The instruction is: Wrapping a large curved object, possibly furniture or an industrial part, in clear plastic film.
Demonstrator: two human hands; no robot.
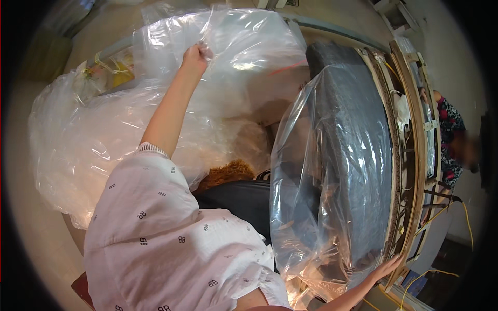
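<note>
My left hand [197, 58] is raised at the far side, its fingers closed on a clear plastic sheet [249, 39]. The bunched film rises from its grip. To the right stands a large dark grey padded furniture piece [358, 140] with a wooden frame [410, 155] along its right side, apparently a sofa on its side. Clear film [293, 171] drapes over part of its padding. Down at the frame's near end, my right hand [388, 267] rests against the edge with its fingers stretched out, holding nothing that I can see.
Crumpled clear plastic [98, 140] heaps up on the left. Just ahead of me are a black surface [236, 199] and a curly brown fuzzy thing [228, 173]. Beyond the frame, another person [454, 140] in a patterned top works. Yellow cord [469, 223] hangs at the right.
</note>
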